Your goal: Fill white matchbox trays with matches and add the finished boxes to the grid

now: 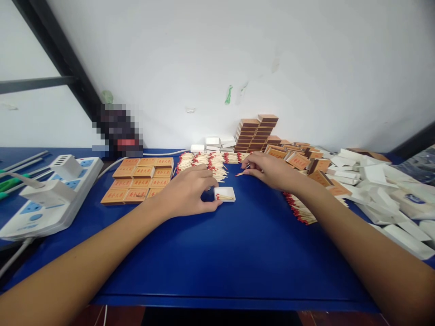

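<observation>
My left hand (pixel 192 192) grips the left end of a small white matchbox tray (pixel 232 191) between thumb and fingers, low over the blue table. A few red-tipped matches lie inside the tray. To its right and farther back, my right hand (pixel 265 170) pinches a match or a few matches (pixel 240 174) between thumb and forefinger; the exact number is hard to make out. Behind both hands spreads a heap of loose matches (pixel 200 159) with red heads. Another pile of matches (pixel 302 209) lies partly under my right forearm.
Rows of orange matchboxes (pixel 124 184) sit at the left, beside a white power strip (pixel 73 199). Against the wall stand a tall stack of matchboxes (pixel 253 134) and several white trays (pixel 213 141). Scattered matchboxes (pixel 298 160) and a heap of white trays (pixel 377 188) cover the right.
</observation>
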Motion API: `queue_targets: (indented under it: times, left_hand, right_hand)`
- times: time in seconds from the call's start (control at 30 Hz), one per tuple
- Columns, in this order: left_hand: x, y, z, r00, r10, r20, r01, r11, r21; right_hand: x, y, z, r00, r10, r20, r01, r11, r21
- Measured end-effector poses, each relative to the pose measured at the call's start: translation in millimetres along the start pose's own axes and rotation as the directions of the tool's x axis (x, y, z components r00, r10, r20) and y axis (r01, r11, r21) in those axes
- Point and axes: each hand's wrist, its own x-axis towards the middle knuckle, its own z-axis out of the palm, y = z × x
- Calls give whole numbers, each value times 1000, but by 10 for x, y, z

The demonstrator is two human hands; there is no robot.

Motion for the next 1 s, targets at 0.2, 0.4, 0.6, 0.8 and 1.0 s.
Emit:
queue_targets:
  times: [0.2, 0.4, 0.6, 0.8, 1.0]
  left_hand:
    - [-1, 2, -5, 1000, -1, 5, 2, 1000, -1]
    - [0, -2, -7, 1000, -8, 16, 8, 1000, 0]
    - [2, -4, -6, 1000, -10, 10, 10, 1000, 29]
    - [12, 6, -13, 999, -30, -15, 31, 999, 41]
    - [18, -13, 0, 999, -37, -6, 37, 999, 27]
  right_hand:
    - [-8, 16, -42, 994, 74, 76, -73, 997, -18]
    - [-2, -114, 10, 992, 75, 97, -74, 997, -12]
    - [-51, -276, -89, 997, 53, 47, -53, 999, -15]
    - [-141, -641, -76, 996, -72, 44, 68, 994, 86]
    - [-196, -817, 61, 989, -140, 55, 135, 987, 82]
